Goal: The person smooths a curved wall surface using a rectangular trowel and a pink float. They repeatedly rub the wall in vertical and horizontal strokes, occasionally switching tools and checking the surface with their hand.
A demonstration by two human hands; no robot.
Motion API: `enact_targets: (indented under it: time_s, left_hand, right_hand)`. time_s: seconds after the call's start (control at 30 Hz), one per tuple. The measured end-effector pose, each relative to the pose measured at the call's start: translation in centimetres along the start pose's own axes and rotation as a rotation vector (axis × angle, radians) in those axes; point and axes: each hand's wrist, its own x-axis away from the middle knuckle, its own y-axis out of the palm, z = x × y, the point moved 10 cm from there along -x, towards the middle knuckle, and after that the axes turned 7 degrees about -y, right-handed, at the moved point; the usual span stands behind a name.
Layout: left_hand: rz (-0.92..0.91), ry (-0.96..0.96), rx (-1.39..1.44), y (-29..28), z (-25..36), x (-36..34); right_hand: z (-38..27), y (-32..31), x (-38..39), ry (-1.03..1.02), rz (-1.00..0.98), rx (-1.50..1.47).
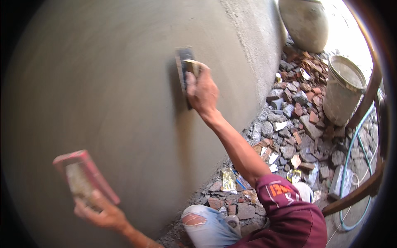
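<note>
- upper middle: right hand (202,91) closed round the handle of the dark tool (185,57), likely so its flat side meets the gray wall (120,91).
- lower left: left hand (101,213) curled round the pink tool (99,175)'s handle, maybe to have it near.

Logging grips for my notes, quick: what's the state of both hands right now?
Left hand: closed, holding a pink-edged float.
Right hand: closed, holding a dark float.
</note>
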Motion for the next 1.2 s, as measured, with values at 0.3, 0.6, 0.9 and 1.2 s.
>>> enact_targets:
  time_s: [0.3,0.6,0.9,1.2]
  left_hand:
    - [0.175,0.202,-0.425,0.7,-9.4,-12.6]
    - [0.066,0.237,-0.474,4.8,-9.8,-12.9]
    - [0.088,0.232,-0.414,4.9,-7.2,-12.9]
    - [0.016,0.257,-0.403,5.3,-5.4,-12.8]
  right_hand:
    - [-2.9,4.7,-5.6,-0.275,0.128,0.160]
    - [12.0,2.2,-23.7,0.193,0.037,0.373]
    - [-2.2,4.3,-2.8,-0.512,0.074,0.167]
    - [4.4,3.0,-24.1,-0.095,-0.009,0.258]
